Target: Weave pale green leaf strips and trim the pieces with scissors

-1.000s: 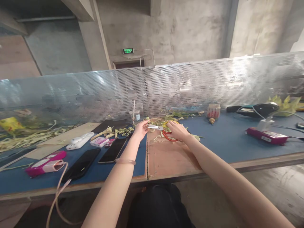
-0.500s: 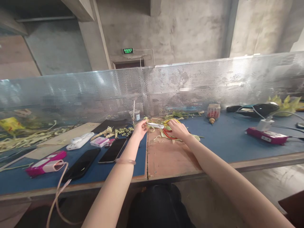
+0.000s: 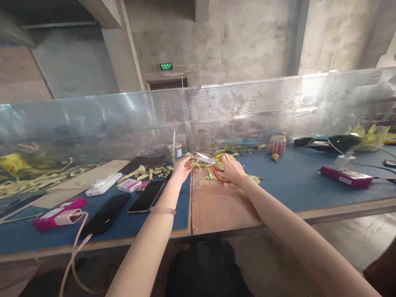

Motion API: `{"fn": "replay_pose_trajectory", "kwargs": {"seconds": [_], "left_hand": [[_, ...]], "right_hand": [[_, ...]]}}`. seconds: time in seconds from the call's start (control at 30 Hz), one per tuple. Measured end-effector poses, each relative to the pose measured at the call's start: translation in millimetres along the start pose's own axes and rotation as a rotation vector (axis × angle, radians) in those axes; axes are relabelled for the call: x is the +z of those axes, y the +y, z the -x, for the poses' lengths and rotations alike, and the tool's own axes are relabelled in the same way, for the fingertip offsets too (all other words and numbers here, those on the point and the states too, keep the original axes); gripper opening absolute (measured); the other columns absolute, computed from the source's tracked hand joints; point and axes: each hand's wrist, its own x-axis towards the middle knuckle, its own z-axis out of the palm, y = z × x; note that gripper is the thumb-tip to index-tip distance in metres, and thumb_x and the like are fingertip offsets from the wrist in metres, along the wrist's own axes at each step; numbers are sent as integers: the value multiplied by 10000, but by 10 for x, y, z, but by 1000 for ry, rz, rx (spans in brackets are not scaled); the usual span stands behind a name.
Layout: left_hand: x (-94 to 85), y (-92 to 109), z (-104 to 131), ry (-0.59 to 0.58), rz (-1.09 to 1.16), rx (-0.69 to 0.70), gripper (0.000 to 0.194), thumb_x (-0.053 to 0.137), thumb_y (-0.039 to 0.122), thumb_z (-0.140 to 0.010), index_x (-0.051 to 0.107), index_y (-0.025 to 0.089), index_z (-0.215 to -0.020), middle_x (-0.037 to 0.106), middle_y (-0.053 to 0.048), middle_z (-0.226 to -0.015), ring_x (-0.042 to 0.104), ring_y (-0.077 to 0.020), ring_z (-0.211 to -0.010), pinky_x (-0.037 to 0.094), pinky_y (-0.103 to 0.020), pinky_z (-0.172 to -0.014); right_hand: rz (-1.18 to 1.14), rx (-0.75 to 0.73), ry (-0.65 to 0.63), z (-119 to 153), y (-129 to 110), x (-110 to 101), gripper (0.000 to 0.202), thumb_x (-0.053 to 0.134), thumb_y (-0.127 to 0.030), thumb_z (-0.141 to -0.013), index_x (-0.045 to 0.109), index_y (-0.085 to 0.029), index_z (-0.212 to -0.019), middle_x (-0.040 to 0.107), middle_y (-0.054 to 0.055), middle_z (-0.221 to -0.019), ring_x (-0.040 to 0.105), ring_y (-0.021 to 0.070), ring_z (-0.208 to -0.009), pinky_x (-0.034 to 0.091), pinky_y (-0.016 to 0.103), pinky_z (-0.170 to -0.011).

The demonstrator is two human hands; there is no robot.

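My right hand is wrapped round the red and yellow handles of a pair of scissors. Their blades are spread and point left toward my left hand. The fingers of my left hand are pinched on a small green plant piece at the blade tips; its shape is hard to make out. Pale green stems and leaves lie under and around the scissors on the pinkish-brown board.
To the left lie two dark phones, a pink box, a white power strip and cut stems. A jar and a magenta socket block stand right. Behind rises a perforated metal screen.
The scissor blades have opened from nearly closed, and the red handle has swung away from the yellow one. My left hand has stayed almost in place.
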Motion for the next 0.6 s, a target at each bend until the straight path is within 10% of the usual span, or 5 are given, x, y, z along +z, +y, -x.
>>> {"fn": "replay_pose_trajectory", "kwargs": {"seconds": [0.6], "left_hand": [[-16,-17,-12,16,69,8,96,579,50,-721,607,135,-755,662,-27,-749,591,-77,-611,469,-205,-614]], "right_hand": [[7,-72,-99,22,-60,-34,402,420,-513,-784,458,-159,-972,515,105,-1006,470,225,-979,393,282,-718]]}}
